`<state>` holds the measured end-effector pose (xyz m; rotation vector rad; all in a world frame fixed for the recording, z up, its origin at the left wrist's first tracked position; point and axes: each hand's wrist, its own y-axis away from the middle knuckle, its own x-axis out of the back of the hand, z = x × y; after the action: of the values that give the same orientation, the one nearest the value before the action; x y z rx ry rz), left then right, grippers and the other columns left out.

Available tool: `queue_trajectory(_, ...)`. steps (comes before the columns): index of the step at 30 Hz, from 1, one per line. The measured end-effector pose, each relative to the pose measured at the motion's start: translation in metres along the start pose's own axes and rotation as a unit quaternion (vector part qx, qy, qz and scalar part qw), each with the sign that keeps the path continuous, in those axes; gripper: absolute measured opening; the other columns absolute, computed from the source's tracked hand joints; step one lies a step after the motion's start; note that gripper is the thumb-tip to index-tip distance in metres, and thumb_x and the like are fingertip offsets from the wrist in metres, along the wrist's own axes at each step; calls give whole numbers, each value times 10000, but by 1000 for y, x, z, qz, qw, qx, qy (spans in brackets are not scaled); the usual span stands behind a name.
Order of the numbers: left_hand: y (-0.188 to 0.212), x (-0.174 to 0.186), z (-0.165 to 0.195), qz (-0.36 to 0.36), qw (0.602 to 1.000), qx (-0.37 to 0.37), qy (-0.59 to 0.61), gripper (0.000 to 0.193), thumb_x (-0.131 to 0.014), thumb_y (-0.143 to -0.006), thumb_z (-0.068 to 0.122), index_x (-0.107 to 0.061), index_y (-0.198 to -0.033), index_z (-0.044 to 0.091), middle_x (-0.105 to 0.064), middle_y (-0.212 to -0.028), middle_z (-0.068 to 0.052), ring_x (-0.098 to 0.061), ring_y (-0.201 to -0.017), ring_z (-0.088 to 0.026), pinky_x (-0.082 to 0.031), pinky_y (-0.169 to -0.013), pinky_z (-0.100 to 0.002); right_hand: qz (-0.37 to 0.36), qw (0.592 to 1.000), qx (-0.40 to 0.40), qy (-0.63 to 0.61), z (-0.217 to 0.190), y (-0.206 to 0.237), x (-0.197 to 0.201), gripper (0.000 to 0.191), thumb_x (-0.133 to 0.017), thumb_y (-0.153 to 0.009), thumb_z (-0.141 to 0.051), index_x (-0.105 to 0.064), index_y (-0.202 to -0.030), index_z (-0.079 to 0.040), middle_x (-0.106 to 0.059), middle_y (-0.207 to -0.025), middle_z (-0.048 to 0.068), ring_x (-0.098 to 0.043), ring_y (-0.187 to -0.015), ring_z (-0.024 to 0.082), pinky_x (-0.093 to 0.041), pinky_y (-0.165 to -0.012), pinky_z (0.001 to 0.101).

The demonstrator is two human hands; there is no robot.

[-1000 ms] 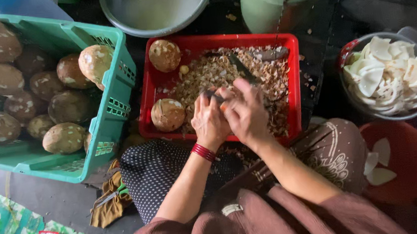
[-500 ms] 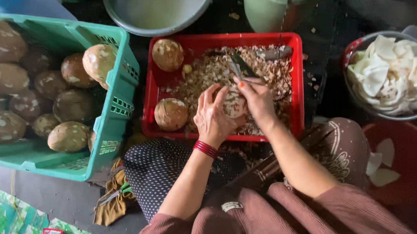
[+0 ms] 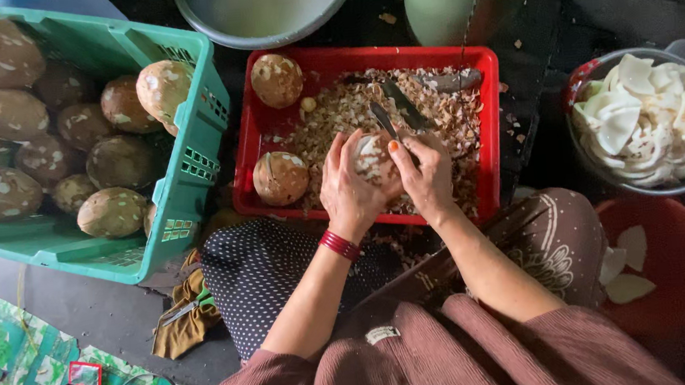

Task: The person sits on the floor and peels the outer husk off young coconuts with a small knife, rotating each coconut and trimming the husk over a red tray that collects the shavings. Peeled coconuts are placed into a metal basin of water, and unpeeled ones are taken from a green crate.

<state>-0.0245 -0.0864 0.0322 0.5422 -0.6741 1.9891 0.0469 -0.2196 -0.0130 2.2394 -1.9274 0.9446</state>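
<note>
Two hands on one part-peeled coconut piece, held over the red tray.
Left hand cups the piece from its left side; right hand grips a peeler just right of it, blade lying across the piece's top and pointing up, away from the body. Brown shavings lie below both hands; two unpeeled pieces sit left of the left hand.

A dark floor is seen at lower left, partly covered by a green patterned mat.
</note>
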Motion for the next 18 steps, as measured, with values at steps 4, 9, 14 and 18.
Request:
queue_trajectory(4, -8, 3, 1, -40, 998, -5, -46, 913, -920, -618, 353, -555, -1450, 260, -512, -1547, -150, -562, -1358, -360, -529, -1091, -476, -10, 999, 20, -40, 15, -3, -1, 299, -665, -1026, -267, -755, -1150, -11, -679, -1055, 123, -647, -940, 212, -519, -819, 340)
queue_trajectory(9, -6, 7, 10, -73, 993, -26, -87, 989, -941, -572, 346, -500, -1450, 234, -441, -1502, -238, -494, -1291, -479, -514, -959, -555, -101, 950, -245, -166, 32, -24, 6, 298, -697, -997, -263, -768, -1076, 16, -688, -959, 60, -657, -923, 195, -528, -839, 368)
queue_trajectory(14, -6, 2, 7, -57, 995, -6, -83, 910, -908, -597, 326, -517, -1412, 222, -469, -1489, -206, -517, -1289, -461, -519, -972, -555, -23, 950, -152, -271, -13, -10, 10, 279, -616, -1001, -282, -651, -1163, -58, -736, -1112, 42, -697, -1026, 213, -573, -933, 366)
queue_trajectory(18, -10, 4, -4, -53, 995, -50, -70, 797, -886, -759, 366, -525, -1455, 220, -488, -1512, -171, -550, -1296, -413, -525, -1022, -527, 42, 946, 261, 189, -38, 9, -1, 289, -612, -1033, -322, -762, -1134, -96, -674, -1208, 217, -594, -1198, 345, -501, -1058, 505)
